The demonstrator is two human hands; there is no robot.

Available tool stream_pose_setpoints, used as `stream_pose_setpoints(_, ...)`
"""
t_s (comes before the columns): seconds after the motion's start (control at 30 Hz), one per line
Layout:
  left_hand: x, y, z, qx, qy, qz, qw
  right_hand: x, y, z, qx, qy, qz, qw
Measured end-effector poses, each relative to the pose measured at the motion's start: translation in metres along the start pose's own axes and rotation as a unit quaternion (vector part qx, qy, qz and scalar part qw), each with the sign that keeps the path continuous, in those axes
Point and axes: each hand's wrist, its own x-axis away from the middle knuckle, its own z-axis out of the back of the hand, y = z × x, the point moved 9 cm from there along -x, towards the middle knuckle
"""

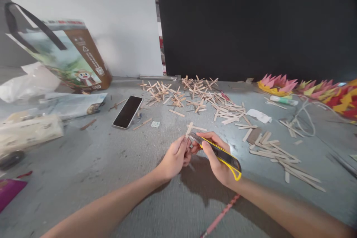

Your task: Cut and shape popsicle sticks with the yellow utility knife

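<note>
My left hand (pixel 175 158) pinches a short wooden ice-cream stick (pixel 189 129) that points up and away from me. My right hand (pixel 216 160) grips a yellow and black utility knife (pixel 221 153), its tip close to the stick's lower end. Both hands meet above the grey floor (pixel 117 163). Beyond them lies a heap of small stick crosses (pixel 178 95) and a scatter of loose sticks (pixel 279 152) to the right.
A black phone (pixel 127 111) lies screen-up at left centre. A brown printed bag (pixel 67 57) leans at the back left, with plastic and packaging below it. Pink, yellow and red paper flowers (pixel 306 89) and a white cable (pixel 304 119) lie at right. A black panel (pixel 251 22) stands behind.
</note>
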Motion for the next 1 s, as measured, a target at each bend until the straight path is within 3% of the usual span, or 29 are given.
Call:
stream_pose_setpoints(0.1, 0.000, -0.001, 0.002, -0.028, 0.021, -0.006, 0.999, 0.003, 0.005, 0.000, 0.018, 0.003, -0.002, 1.000)
stream_pose_setpoints(0.23, 0.002, 0.004, 0.007, -0.152, 0.070, -0.053, 0.985, 0.009, 0.008, -0.001, 0.084, 0.006, 0.018, 0.996)
stream_pose_setpoints(0.37, 0.004, 0.010, 0.005, -0.223, 0.073, -0.085, 0.968, 0.011, 0.008, -0.003, 0.078, 0.000, 0.016, 0.997)
stream_pose_setpoints(0.6, 0.003, 0.005, 0.002, -0.177, 0.053, -0.059, 0.981, 0.005, 0.009, 0.003, 0.011, 0.030, -0.043, 0.999)
stream_pose_setpoints(0.77, 0.002, 0.004, 0.002, -0.138, 0.049, -0.041, 0.988, 0.003, 0.016, 0.000, -0.077, 0.016, -0.079, 0.994)
stream_pose_setpoints(0.9, 0.001, 0.000, 0.000, -0.063, 0.032, -0.010, 0.997, 0.001, 0.010, 0.001, 0.002, 0.000, -0.030, 1.000)
stream_pose_setpoints(1.0, 0.000, -0.001, 0.004, -0.074, 0.051, -0.015, 0.996, 0.004, 0.005, 0.001, 0.106, -0.012, 0.027, 0.994)
